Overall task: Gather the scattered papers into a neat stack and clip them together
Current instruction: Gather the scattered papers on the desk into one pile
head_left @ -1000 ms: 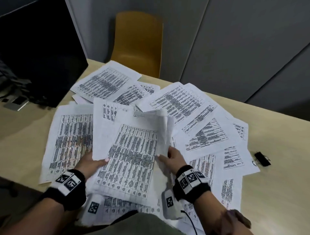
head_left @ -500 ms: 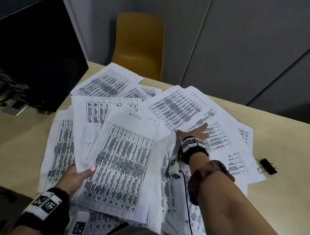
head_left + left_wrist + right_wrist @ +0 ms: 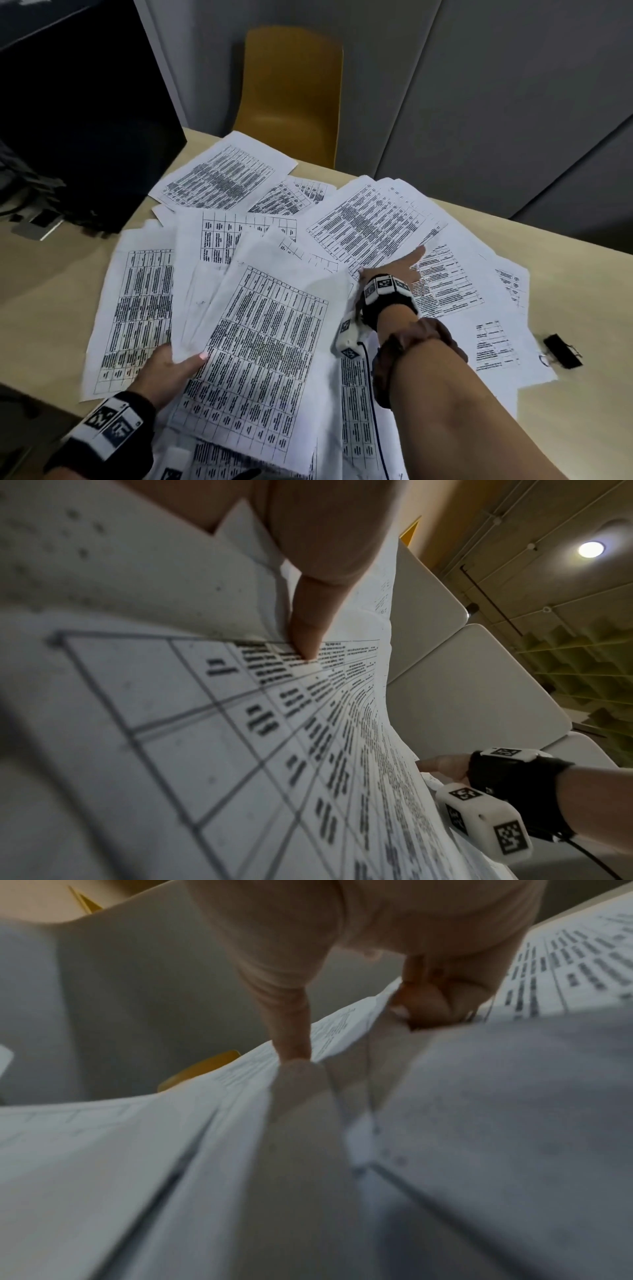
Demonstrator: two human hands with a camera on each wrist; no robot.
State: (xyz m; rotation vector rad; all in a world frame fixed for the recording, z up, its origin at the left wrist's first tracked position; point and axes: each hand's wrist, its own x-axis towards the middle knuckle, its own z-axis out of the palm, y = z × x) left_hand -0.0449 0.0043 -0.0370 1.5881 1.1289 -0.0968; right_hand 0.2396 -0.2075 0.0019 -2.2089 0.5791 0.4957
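- Head view looks down on the papers (image 3: 260, 342) from above.
- Both wrist views skim close along the sheets.
- The left wrist view shares the right hand (image 3: 441, 764).

Yellow chair (image 3: 291, 92) behind table (image 3: 51, 291); black monitor (image 3: 85, 120).

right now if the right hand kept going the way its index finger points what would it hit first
Likely more paper: the right hand points up and right across the overlapping sheets, beyond them bare table. The binder clip lies off that line.
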